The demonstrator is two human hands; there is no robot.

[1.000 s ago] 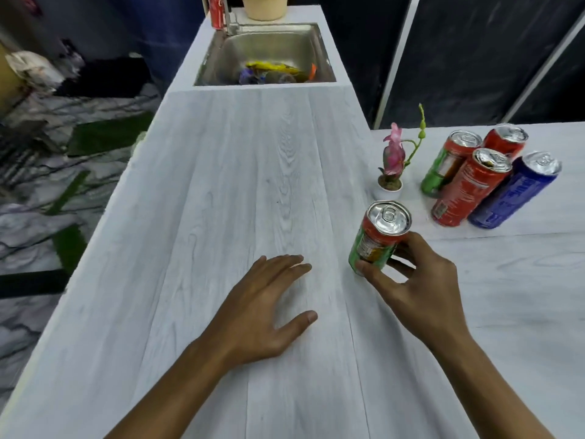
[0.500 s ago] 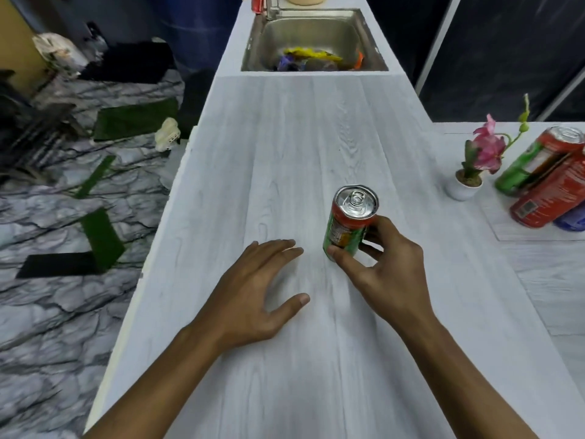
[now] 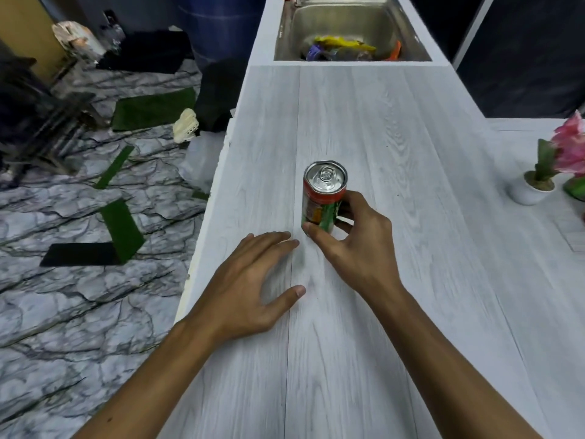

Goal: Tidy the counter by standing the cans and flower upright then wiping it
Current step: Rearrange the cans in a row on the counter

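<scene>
A red and green can (image 3: 323, 198) stands upright on the pale wood-grain counter (image 3: 395, 312), near its left edge. My right hand (image 3: 354, 245) wraps around the can's lower half from the right. Flat on the counter just left of it lies my left hand (image 3: 253, 286), fingers spread and holding nothing. At the far right a pink flower (image 3: 569, 150) stands upright in its small white pot (image 3: 527, 193). A sliver of another green can (image 3: 576, 188) shows at the right frame edge.
A steel sink (image 3: 348, 30) with colourful wrappers in it is set into the far end of the counter. The counter's left edge drops to a marble-pattern floor (image 3: 79, 296) strewn with green mats and clutter.
My right hand has carried the can leftwards, away from the flower and the group of cans. The view has swung left, so those cans are mostly out of frame. My left hand stays flat.
</scene>
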